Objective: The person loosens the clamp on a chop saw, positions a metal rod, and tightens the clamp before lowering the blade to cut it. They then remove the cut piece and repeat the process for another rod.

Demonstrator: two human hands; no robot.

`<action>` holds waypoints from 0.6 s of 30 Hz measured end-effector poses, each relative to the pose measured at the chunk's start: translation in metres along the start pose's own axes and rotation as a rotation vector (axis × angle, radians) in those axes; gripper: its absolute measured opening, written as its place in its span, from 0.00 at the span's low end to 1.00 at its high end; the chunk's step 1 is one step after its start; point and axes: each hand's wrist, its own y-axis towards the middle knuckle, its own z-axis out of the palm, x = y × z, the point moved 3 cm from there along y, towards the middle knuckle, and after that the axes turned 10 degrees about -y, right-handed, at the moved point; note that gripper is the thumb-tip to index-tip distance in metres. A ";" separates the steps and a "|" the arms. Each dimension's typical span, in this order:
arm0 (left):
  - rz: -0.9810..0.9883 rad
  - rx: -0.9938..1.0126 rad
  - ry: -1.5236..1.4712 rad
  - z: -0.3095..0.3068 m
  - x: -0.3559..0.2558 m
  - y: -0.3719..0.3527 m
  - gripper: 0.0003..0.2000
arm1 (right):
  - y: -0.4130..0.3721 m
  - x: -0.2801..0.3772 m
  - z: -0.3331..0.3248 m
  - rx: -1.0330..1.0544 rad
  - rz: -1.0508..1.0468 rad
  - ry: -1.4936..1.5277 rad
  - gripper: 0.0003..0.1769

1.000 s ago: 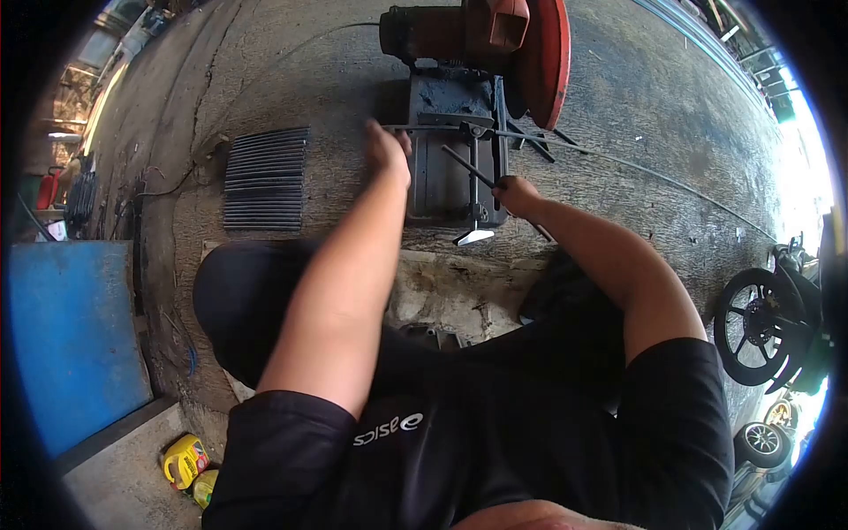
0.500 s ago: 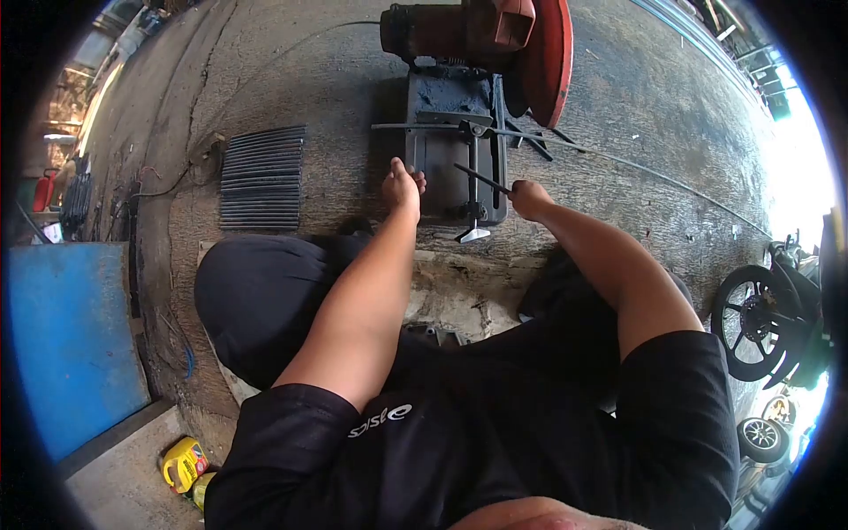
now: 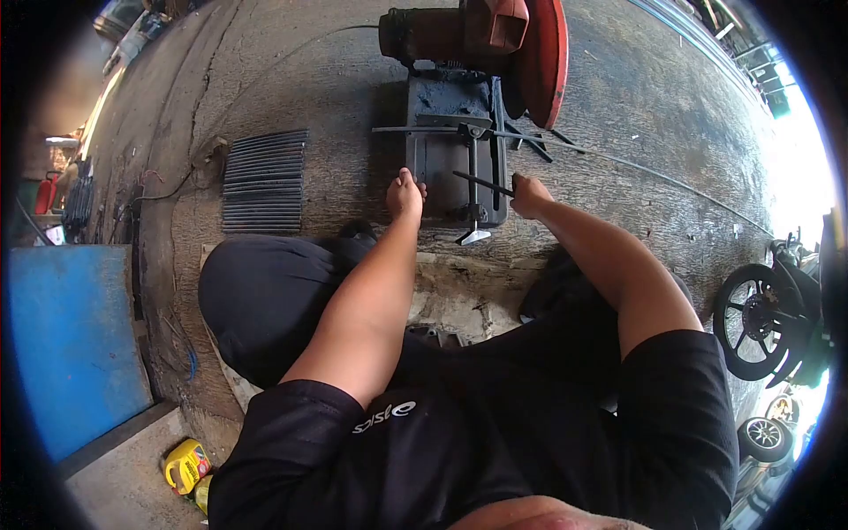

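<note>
The right hand point(image 3: 532, 196) holds a short metal bar point(image 3: 493, 185) over the chop saw's base point(image 3: 442, 168), a handling step seemingly calling for steady control, with the left hand's point(image 3: 405, 196) grip alongside unclear.

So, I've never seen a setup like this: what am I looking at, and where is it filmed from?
There is no robot here, just a person's two bare hands, seen by one camera worn on the head, looking forward and down. The machine with the red guard looks like a cutting saw. On its base, a long rod lies crosswise at the clamp. The right hand holds a short dark rod. The left hand is at the base's left edge; I can't tell if it holds anything. Similar rods lie side by side on the ground to the left.
</note>
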 end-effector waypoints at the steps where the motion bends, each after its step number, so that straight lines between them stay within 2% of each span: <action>1: -0.008 0.000 0.009 0.001 0.001 0.001 0.24 | 0.000 0.000 0.000 0.057 0.021 -0.047 0.18; 5: -0.019 -0.043 0.043 -0.008 0.011 0.013 0.22 | 0.009 0.004 0.004 -0.032 -0.043 0.022 0.19; 7: 0.101 -0.182 0.348 -0.015 0.021 0.029 0.18 | 0.016 0.008 0.005 -0.109 -0.121 0.065 0.19; 8: 0.104 -0.180 0.348 -0.012 0.015 0.021 0.18 | 0.010 0.014 -0.006 -0.112 -0.120 0.066 0.19; 10: 0.297 -0.298 0.492 -0.006 -0.016 -0.013 0.11 | -0.009 0.038 -0.034 0.065 -0.221 0.504 0.17; 11: 0.301 -0.298 0.490 -0.007 -0.021 -0.019 0.11 | -0.006 0.043 -0.035 0.061 -0.223 0.503 0.17; 13: 0.628 -0.084 0.354 -0.002 -0.039 -0.034 0.10 | 0.001 0.056 -0.035 0.341 -0.325 0.814 0.14; 14: 0.630 -0.087 0.354 0.001 -0.044 -0.034 0.10 | 0.001 0.061 -0.040 0.398 -0.350 0.883 0.12; 15: 0.898 0.061 0.417 0.012 -0.053 -0.039 0.11 | 0.002 0.066 -0.043 0.399 -0.353 0.882 0.12; 16: 1.165 0.216 0.478 0.021 -0.059 -0.048 0.14 | 0.001 0.073 -0.045 0.486 -0.329 1.020 0.12; 17: 1.170 0.213 0.481 0.023 -0.058 -0.050 0.14 | 0.001 0.078 -0.045 0.573 -0.304 1.157 0.12; 18: 1.144 0.323 0.498 0.028 -0.054 -0.053 0.14 | 0.001 0.081 -0.046 0.572 -0.313 1.156 0.12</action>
